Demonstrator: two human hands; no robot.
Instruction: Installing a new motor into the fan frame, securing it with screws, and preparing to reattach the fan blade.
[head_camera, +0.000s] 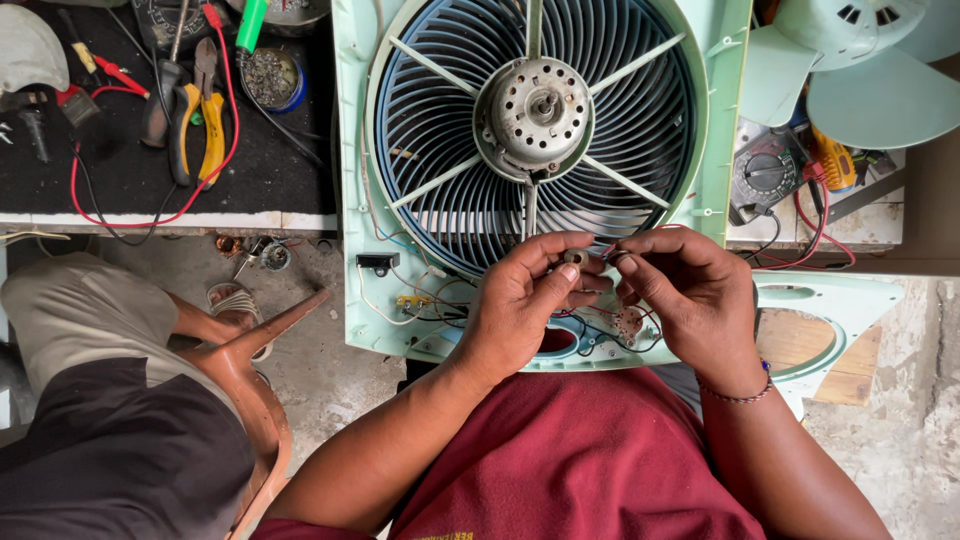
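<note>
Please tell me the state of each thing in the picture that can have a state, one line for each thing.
Fan housing: opened, lying against the person's lap, wires exposed.
Motor: bare, no blade on its shaft.
Fan blade: taken off, lying on the bench.
Small part: pinched in the left hand.
Right hand: fingertips pinching a wire.
Pliers: lying unused.

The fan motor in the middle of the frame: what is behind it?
Behind the motor is a round blue grille of thin curved slats, crossed by pale green spokes. The motor covers the grille's centre, and the two hands cover its lower edge.
</note>
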